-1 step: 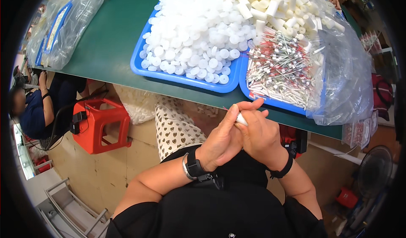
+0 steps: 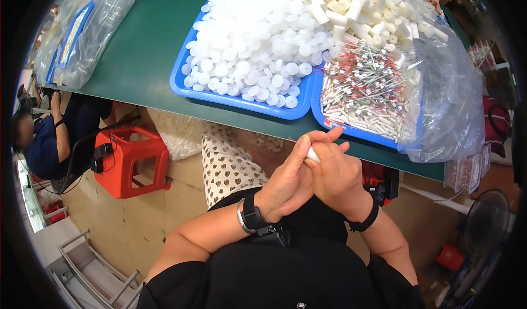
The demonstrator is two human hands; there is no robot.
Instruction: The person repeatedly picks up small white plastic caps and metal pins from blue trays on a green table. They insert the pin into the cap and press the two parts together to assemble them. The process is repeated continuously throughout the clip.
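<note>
Below the table edge, both hands pinching small white tube

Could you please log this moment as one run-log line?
left hand: on white tube | right hand: on tube | blue tray: white caps

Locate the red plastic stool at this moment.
In the head view the red plastic stool stands on the floor at lower left, under the green table's near edge, between a seated person in blue and a patterned bag.
</note>
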